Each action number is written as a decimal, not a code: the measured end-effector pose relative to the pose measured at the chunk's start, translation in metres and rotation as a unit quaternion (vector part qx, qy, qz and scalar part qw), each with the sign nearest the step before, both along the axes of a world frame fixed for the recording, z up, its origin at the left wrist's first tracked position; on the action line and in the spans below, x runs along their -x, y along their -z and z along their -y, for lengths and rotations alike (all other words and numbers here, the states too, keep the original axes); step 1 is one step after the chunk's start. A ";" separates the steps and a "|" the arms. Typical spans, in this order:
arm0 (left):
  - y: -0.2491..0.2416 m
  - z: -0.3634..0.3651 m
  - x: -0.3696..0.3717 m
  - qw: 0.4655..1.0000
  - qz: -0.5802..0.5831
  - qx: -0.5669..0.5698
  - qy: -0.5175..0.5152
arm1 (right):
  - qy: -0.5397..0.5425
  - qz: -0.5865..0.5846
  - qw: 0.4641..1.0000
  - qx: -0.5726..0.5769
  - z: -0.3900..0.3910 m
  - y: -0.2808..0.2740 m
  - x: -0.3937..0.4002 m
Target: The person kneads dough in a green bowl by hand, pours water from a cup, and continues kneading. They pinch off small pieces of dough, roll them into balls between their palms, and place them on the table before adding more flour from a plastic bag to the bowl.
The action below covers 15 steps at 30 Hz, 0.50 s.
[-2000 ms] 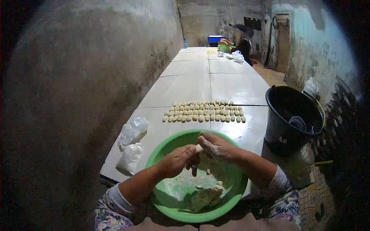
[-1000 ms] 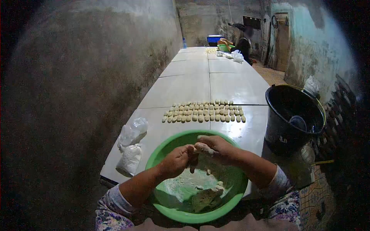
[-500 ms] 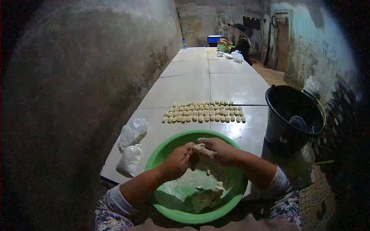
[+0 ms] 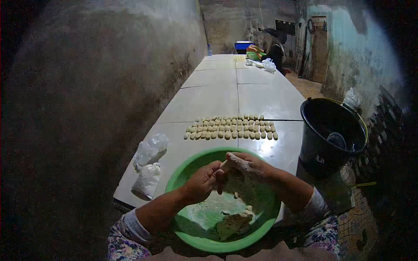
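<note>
Over a green basin (image 4: 220,248), my left hand (image 4: 202,182) and my right hand (image 4: 254,168) meet with their fingers closed. Between them is a pale piece of dough (image 4: 225,165), partly hidden by the fingers. White flour dusts the right hand. Down in the basin lie a larger lump of dough (image 4: 234,225), a few small bits, and loose flour over the bottom. Just beyond the basin, several small oval dough pieces (image 4: 227,135) stand in rows on the white table (image 4: 204,98).
Plastic bags, one holding white powder (image 4: 147,180), lie left of the basin. A black bucket (image 4: 320,150) with a scoop-like item inside stands at the right. At the table's far end another person (image 4: 275,53) is beside a green basin (image 4: 253,55) and a blue crate (image 4: 244,45).
My right hand has turned, its fingers now folded more over the dough piece. My left hand stays close against it. The basin and the rows of dough look unchanged.
</note>
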<state>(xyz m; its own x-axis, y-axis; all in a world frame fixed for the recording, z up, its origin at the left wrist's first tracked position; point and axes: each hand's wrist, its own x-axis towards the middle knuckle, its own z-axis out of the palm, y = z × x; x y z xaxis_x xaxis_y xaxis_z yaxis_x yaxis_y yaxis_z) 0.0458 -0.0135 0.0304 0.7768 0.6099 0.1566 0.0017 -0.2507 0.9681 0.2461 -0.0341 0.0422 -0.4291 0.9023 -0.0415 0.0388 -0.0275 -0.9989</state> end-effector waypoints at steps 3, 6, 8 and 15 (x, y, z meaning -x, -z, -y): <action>-0.001 0.000 0.003 0.998 0.034 0.041 0.037 | -0.011 -0.019 0.999 0.027 0.005 -0.008 -0.002; -0.002 -0.002 0.004 1.000 0.002 0.020 0.015 | -0.015 -0.022 1.000 0.013 0.010 -0.009 0.003; -0.003 -0.002 0.002 1.000 -0.001 0.022 0.007 | -0.020 -0.039 0.999 -0.006 0.011 -0.008 0.007; -0.001 -0.009 0.007 0.998 0.028 0.031 0.045 | -0.015 0.027 0.999 -0.042 0.004 -0.006 0.005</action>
<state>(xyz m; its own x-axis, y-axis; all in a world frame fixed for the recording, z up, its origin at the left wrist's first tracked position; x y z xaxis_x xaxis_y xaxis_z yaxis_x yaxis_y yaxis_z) 0.0391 -0.0047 0.0313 0.8200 0.5480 0.1651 -0.0721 -0.1873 0.9797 0.2414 -0.0385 0.0482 -0.4549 0.8905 0.0105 0.0927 0.0591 -0.9939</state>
